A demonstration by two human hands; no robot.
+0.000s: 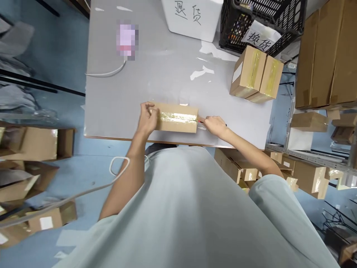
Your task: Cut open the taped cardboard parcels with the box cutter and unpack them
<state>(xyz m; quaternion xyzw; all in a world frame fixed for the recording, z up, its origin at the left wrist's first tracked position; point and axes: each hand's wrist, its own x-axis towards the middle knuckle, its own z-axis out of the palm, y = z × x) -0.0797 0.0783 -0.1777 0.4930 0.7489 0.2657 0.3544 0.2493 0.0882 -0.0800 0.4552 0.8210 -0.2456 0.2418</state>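
A small brown cardboard box [178, 120] lies near the front edge of the grey table [156, 74], with a strip of clear tape along its top seam. My left hand [147, 118] grips the box's left end, fingers curled over the top. My right hand [214, 125] is at the box's right end and holds a thin tool with a red part [200, 121], its tip at the end of the taped seam. What kind of tool it is stays unclear.
Two taped cardboard boxes [256, 74] sit at the table's right. A white foam box [193, 16] and a black plastic crate [259, 20] stand at the back. A white cable [108, 73] runs off the left edge. Cartons lie on the floor and shelves around.
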